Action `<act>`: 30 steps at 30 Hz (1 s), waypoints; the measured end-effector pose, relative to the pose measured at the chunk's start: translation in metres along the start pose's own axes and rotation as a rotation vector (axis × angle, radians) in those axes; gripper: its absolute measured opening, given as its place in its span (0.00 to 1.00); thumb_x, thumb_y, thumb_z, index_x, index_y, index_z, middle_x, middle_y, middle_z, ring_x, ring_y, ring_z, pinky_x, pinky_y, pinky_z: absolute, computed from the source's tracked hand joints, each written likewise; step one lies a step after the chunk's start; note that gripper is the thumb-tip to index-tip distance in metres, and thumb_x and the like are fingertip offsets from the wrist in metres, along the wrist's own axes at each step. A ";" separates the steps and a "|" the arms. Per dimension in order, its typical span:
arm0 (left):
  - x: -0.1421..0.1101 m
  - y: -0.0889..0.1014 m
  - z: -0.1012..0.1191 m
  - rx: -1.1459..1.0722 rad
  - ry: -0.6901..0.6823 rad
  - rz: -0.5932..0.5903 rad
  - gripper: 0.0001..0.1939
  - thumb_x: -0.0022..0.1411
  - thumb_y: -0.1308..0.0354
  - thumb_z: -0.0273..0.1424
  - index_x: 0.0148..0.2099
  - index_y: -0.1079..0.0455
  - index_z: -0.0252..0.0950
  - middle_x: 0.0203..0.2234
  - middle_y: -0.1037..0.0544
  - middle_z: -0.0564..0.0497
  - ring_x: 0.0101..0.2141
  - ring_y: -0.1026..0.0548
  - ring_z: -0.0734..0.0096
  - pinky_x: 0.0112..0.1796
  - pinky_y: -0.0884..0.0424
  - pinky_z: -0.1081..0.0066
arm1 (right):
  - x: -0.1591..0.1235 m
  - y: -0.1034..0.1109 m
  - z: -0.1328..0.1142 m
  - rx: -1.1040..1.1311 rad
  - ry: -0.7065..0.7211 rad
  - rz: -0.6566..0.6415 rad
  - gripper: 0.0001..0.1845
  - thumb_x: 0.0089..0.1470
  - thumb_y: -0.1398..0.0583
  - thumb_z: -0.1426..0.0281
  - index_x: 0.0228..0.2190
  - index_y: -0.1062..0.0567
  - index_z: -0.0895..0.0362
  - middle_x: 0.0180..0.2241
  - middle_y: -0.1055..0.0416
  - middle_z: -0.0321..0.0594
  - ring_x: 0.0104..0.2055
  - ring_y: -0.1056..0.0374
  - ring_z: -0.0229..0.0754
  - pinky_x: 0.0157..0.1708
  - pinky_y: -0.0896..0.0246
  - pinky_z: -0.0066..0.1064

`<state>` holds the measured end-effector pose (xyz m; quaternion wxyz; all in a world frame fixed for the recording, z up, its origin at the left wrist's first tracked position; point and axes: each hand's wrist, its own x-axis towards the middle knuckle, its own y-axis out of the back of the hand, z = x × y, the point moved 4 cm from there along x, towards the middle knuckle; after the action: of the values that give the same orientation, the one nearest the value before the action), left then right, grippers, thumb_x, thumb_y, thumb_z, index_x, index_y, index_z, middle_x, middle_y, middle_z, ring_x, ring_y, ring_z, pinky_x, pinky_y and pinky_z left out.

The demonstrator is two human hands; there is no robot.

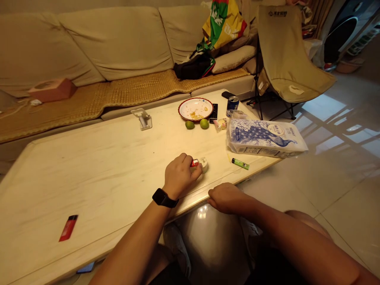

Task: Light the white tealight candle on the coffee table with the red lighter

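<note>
My left hand, with a black watch on its wrist, is over the table near its front edge. Its thumb and fingers are pinched around a small red object with a pale end, mostly hidden by the fingers. Right beside the fingertips stands a small white rounded piece; whether the hand touches it I cannot tell. My right hand rests at the table's front edge, fingers curled in, with nothing visible in them. A small green stick with a black end lies beyond it.
On the table are a red, black-ended stick, a white stand, a red-rimmed plate with crumbs, two limes, a can and a peacock-printed tissue pack. Behind are a sofa and folding chair.
</note>
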<state>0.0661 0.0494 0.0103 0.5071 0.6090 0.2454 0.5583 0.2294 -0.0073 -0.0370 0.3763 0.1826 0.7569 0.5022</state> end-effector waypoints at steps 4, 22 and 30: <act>0.000 0.000 0.000 -0.002 0.003 0.000 0.16 0.66 0.47 0.44 0.33 0.30 0.38 0.29 0.26 0.47 0.30 0.29 0.64 0.30 0.39 0.65 | 0.000 0.001 0.000 0.000 0.004 0.002 0.21 0.67 0.47 0.59 0.44 0.21 0.60 0.41 0.19 0.53 0.44 0.23 0.53 0.41 0.35 0.38; 0.002 -0.001 0.002 0.087 -0.009 -0.053 0.15 0.67 0.49 0.40 0.33 0.30 0.37 0.30 0.26 0.46 0.31 0.29 0.64 0.31 0.39 0.64 | 0.000 0.000 -0.001 -0.013 0.004 0.000 0.20 0.67 0.48 0.60 0.44 0.21 0.60 0.40 0.19 0.52 0.44 0.23 0.52 0.42 0.35 0.37; 0.003 -0.002 0.005 0.105 -0.038 -0.050 0.13 0.67 0.49 0.38 0.34 0.30 0.36 0.31 0.25 0.46 0.31 0.29 0.63 0.31 0.39 0.63 | 0.000 0.000 0.000 -0.014 0.007 -0.001 0.21 0.67 0.47 0.59 0.44 0.21 0.60 0.40 0.19 0.52 0.44 0.23 0.53 0.41 0.35 0.37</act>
<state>0.0717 0.0507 0.0105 0.4928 0.6390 0.2795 0.5203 0.2289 -0.0073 -0.0373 0.3751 0.1777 0.7548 0.5080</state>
